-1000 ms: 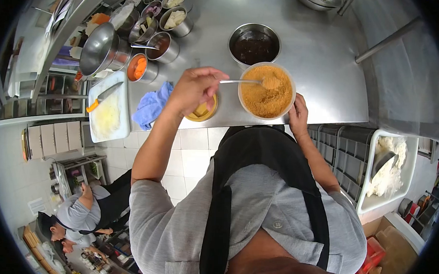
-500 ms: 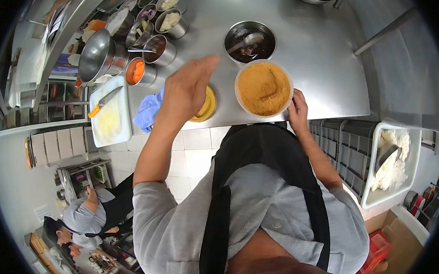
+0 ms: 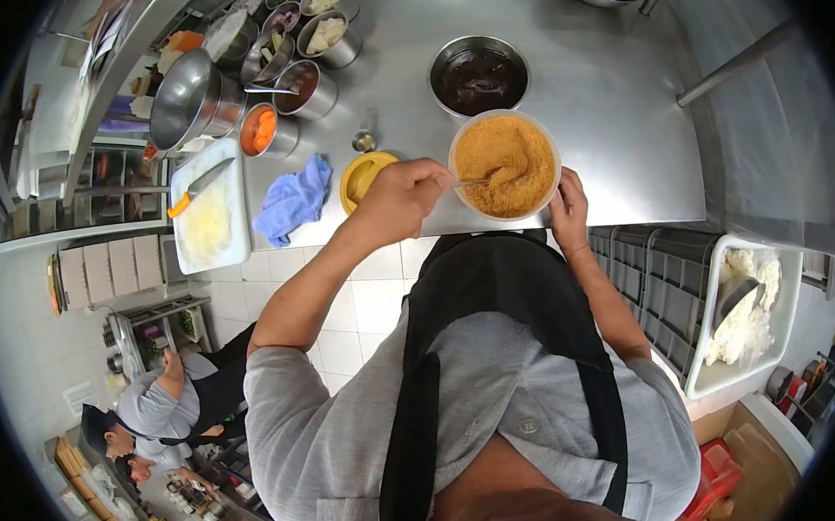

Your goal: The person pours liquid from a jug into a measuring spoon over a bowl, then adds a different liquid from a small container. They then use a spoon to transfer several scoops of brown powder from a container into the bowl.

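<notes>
My left hand (image 3: 403,197) pinches the handle of a spoon (image 3: 472,182), whose bowl end is in the orange-brown powder. The powder fills a round clear tub (image 3: 504,165) at the table's front edge. My right hand (image 3: 568,209) holds the tub's right side, fingers round its wall. Just behind the tub stands a steel bowl (image 3: 479,77) of dark liquid. A yellow lid (image 3: 367,180) lies left of the tub, partly behind my left hand. Beyond the lid is a small metal measuring cup (image 3: 363,141).
On the left are a blue cloth (image 3: 292,200), a cutting board (image 3: 210,242) with a knife (image 3: 200,187), a carrot container (image 3: 267,131) and several steel containers. Grey crates (image 3: 663,290) and a white tub (image 3: 780,314) stand right. Co-workers (image 3: 165,394) are at lower left.
My left hand has come down and right to the tub, and a spoon is now in the powder. The utensil seen in the dark bowl is gone. The lid and measuring cup are uncovered.
</notes>
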Demonstrator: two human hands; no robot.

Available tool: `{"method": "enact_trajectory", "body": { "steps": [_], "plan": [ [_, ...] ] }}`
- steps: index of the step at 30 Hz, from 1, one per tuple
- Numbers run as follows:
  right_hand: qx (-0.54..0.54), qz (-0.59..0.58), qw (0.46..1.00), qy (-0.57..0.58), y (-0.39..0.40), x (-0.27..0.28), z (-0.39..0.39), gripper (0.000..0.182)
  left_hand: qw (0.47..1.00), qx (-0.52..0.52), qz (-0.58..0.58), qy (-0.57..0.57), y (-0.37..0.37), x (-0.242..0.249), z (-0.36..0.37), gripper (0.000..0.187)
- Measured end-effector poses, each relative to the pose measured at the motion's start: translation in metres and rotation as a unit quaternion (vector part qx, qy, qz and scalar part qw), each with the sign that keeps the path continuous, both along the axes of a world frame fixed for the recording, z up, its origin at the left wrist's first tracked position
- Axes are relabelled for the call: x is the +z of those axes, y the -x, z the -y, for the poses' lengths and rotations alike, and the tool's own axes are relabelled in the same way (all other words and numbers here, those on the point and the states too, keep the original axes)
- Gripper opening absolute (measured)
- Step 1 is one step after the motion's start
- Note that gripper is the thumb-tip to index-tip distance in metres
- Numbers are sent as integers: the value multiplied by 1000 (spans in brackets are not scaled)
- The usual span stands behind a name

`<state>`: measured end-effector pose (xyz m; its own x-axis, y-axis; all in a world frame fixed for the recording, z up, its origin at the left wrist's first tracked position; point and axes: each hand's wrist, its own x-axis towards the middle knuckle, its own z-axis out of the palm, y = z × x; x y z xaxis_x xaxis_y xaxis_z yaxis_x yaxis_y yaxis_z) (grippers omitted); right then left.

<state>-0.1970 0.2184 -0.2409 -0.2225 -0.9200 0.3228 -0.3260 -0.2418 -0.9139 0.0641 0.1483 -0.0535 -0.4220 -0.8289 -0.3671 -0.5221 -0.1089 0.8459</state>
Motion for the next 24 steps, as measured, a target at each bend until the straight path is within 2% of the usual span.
{"method": "enact_trajectory", "body": {
  "steps": [2, 5, 13, 16, 19, 20, 21, 22, 24],
  "plan": [
    [2, 5, 1000, -4, 0, -1, 0, 34, 997, 31, -21, -71, -2, 7, 7, 20],
    [2, -4, 1000, 0, 1, -1, 0, 33, 990, 62, -71, -106, -9, 14, 16, 22],
    [2, 12, 1000, -7, 0, -3, 0, 33, 980, 113, -156, -43, -17, 56, 51, 22],
    [2, 13, 1000, -7, 0, -2, -1, 33, 972, 117, -203, -2, -16, 44, 72, 23],
    [1, 12, 1000, -5, 0, -2, 0, 33, 985, 95, -42, 140, 1, 8, 83, 22],
    [1, 11, 1000, -4, 0, -3, 0, 33, 955, 47, -7, 293, 0, -7, 84, 21],
    [2, 5, 1000, -4, 1, -3, 0, 34, 898, -2, 28, 439, 0, -19, 84, 20],
    [3, 0, 1000, -4, 1, -2, 0, 34, 816, -52, 62, 572, -1, -29, 87, 20],
    [-1, -6, 1000, -2, 1, -3, 0, 34, 835, -22, 55, 547, -4, 5, 63, 23]
  ]
}}
